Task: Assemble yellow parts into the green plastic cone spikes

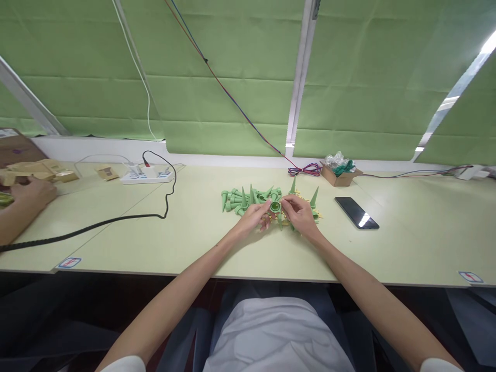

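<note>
A green plastic watering spike (275, 206) is held over the middle of the table, its round hollow end turned up toward me and its pointed end down. My left hand (252, 218) grips it from the left, fingers closed at its side. From the right, my right hand (300, 213) has thumb and fingertips pinched together at the rim; whatever lies between them is too small to make out. Around both hands lie several more green spikes (233, 199), some standing point up. Small yellow pieces (318, 214) are scattered beneath and beside my right hand.
To the right lie a black phone (356, 212) and a small cardboard box (341, 177) holding plastic wrap and green material. A power strip (148, 175) and a black cable (116, 219) are on the left. Another person's hand (34, 194) works at the far left near cardboard pieces.
</note>
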`<action>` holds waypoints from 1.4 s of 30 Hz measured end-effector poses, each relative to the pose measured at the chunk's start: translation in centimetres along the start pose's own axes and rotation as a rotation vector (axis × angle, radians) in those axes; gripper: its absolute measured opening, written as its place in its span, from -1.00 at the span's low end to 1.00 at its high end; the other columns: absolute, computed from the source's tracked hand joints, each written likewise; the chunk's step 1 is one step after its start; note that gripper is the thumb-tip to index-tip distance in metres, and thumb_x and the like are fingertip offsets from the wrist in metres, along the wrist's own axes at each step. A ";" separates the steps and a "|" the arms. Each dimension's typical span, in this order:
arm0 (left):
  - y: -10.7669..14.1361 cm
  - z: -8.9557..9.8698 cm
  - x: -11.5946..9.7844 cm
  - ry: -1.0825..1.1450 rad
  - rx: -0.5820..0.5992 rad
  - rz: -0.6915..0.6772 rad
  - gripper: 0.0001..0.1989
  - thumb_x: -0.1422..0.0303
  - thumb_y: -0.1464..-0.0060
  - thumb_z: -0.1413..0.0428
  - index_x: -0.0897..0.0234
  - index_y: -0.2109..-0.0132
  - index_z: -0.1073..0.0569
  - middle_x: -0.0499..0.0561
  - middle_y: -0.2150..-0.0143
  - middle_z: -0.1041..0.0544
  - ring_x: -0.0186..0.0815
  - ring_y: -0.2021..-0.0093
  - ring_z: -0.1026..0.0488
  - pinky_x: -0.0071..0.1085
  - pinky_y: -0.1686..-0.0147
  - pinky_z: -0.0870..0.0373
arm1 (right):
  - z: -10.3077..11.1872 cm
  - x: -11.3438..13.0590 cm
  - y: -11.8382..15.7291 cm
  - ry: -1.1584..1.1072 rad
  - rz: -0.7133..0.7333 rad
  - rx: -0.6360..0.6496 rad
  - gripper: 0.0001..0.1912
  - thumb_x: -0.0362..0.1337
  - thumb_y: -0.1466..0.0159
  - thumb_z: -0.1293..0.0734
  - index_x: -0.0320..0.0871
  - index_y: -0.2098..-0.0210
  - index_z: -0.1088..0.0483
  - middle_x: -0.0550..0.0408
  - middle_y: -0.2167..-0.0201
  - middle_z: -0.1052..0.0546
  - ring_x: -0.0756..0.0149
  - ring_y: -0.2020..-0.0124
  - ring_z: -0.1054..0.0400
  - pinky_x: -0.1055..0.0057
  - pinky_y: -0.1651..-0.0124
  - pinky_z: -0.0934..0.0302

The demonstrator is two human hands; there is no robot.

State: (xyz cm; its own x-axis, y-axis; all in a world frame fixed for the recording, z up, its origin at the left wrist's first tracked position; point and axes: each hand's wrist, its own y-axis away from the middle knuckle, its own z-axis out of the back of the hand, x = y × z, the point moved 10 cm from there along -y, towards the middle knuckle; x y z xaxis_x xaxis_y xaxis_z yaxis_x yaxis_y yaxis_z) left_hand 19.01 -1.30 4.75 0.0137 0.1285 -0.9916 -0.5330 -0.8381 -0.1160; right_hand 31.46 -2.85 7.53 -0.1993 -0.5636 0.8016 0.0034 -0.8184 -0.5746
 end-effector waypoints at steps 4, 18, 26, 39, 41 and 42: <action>0.2 0.0 -0.4 -0.065 0.006 -0.033 -0.49 -0.11 -0.15 -0.03 0.30 0.32 -0.48 0.01 0.58 -0.38 -0.41 0.61 -0.30 -0.46 0.64 -0.27 | 0.2 0.0 0.0 0.021 0.003 -0.008 -0.68 0.01 -0.30 -0.29 -0.13 0.35 -0.41 0.10 0.51 -0.40 0.37 0.51 -0.24 0.43 0.50 -0.13; 0.9 0.4 -2.5 -0.498 -0.131 -0.307 -0.57 0.11 -0.17 -0.10 0.29 -0.07 -0.42 0.14 0.08 -0.43 -0.38 0.40 -0.39 -0.44 0.45 -0.34 | 0.4 0.0 -0.3 0.109 0.005 -0.030 -0.65 0.00 -0.29 -0.29 -0.15 0.43 -0.39 0.18 0.60 -0.31 0.41 0.58 -0.14 0.43 0.50 -0.07; 0.7 0.7 -2.1 -0.630 -0.166 -0.399 -0.64 0.21 -0.22 -0.08 0.24 -0.10 -0.42 0.12 0.06 -0.39 -0.39 0.40 -0.32 -0.44 0.43 -0.35 | 0.3 -0.5 -0.4 0.070 -0.046 -0.020 -0.59 0.05 -0.26 -0.30 -0.13 0.52 -0.32 0.20 0.67 -0.26 0.42 0.63 -0.12 0.42 0.55 -0.04; 0.7 1.7 -2.5 -0.531 -0.278 -0.340 -0.67 0.17 -0.19 -0.10 0.27 0.00 -0.35 0.04 0.15 -0.45 -0.46 0.49 -0.31 -0.48 0.46 -0.29 | 0.8 -1.0 -0.3 0.036 -0.066 -0.091 -0.62 0.04 -0.29 -0.28 -0.14 0.43 -0.36 0.20 0.64 -0.30 0.42 0.62 -0.16 0.44 0.54 -0.08; 0.4 1.8 -2.2 -0.481 -0.260 -0.289 -0.66 0.07 -0.22 -0.04 0.30 0.20 -0.41 0.02 0.29 -0.47 -0.43 0.49 -0.32 -0.48 0.48 -0.27 | 0.9 -1.0 -0.2 0.023 -0.066 -0.104 -0.63 0.05 -0.30 -0.27 -0.13 0.42 -0.35 0.20 0.63 -0.30 0.42 0.61 -0.15 0.44 0.54 -0.07; 0.2 1.7 -1.8 -0.443 -0.232 -0.249 -0.59 0.02 -0.23 0.00 0.31 0.28 -0.42 0.00 0.39 -0.46 -0.41 0.52 -0.31 -0.47 0.51 -0.25 | 0.9 -0.9 -0.2 0.025 -0.060 -0.106 -0.63 0.05 -0.30 -0.27 -0.13 0.41 -0.35 0.19 0.62 -0.30 0.42 0.61 -0.15 0.44 0.54 -0.07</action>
State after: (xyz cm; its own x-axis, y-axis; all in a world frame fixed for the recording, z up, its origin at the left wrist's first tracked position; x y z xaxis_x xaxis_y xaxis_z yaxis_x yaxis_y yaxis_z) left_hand 17.40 -0.81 6.65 -0.2686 0.5063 -0.8195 -0.3583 -0.8422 -0.4030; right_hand 32.57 -2.29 7.09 -0.2202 -0.5098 0.8317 -0.1123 -0.8337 -0.5407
